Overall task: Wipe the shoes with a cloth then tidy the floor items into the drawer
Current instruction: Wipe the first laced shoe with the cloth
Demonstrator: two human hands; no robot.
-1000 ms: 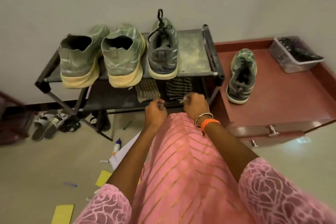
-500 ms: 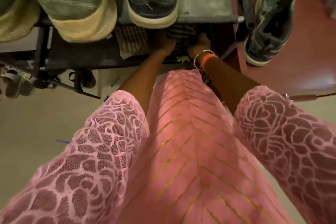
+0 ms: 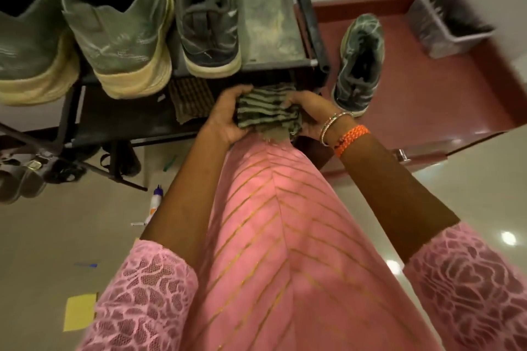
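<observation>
Floor (image 3: 42,236) items lie untouched: a glue bottle (image 3: 155,202), a yellow note (image 3: 79,312) and small pens sit well apart below the rack (image 3: 273,63). Beside the rack stands the red bench (image 3: 442,88) with its drawer (image 3: 422,152), a basket (image 3: 447,23) at its far corner and one dark shoe (image 3: 359,63) near its left edge. Three more shoes rest on the top shelf of the rack: two pale green ones (image 3: 119,28) at left and a dark grey one (image 3: 209,14) beside them, all streaked with dust.

What has changed is the cloth (image 3: 266,111): a second ago both hands were only reaching toward the lower shelf, and now the striped cloth is lifted off it and held between them, just in front of the shelf edge. The left hand (image 3: 228,115) curls its fingers round the cloth's left end; the right hand (image 3: 309,114) grips the right end, thumb over the top. A second, browner cloth (image 3: 189,100) remains on the lower shelf.

That suggests fetching is done and wiping can start, probably with the nearest dark shoe. Tidying is not yet begun.
</observation>
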